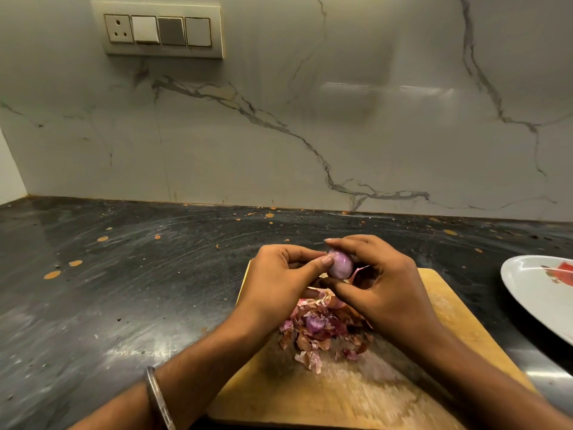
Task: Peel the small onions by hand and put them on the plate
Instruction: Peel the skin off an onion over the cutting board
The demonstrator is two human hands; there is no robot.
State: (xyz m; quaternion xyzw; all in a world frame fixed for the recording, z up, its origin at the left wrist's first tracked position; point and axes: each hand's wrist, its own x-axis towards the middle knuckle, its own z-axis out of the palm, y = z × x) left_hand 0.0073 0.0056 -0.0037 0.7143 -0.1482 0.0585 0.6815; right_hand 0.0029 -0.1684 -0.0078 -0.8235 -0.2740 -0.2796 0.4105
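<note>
A small purple onion (340,264) is held above the wooden cutting board (440,324) between both hands. My left hand (279,280) pinches its left side with thumb and fingers. My right hand (381,280) curls round its right side, and a thin strip of skin hangs from the onion there. Below the hands lies a pile of onion skins (322,333) with a purple onion piece in it. The white plate (533,293) sits at the right edge, only partly in view.
The board rests on a dark, scratched countertop (124,290) with orange specks. A marble wall (310,135) stands behind, with a switch panel (161,29) at upper left. A metal bangle (158,398) circles my left wrist.
</note>
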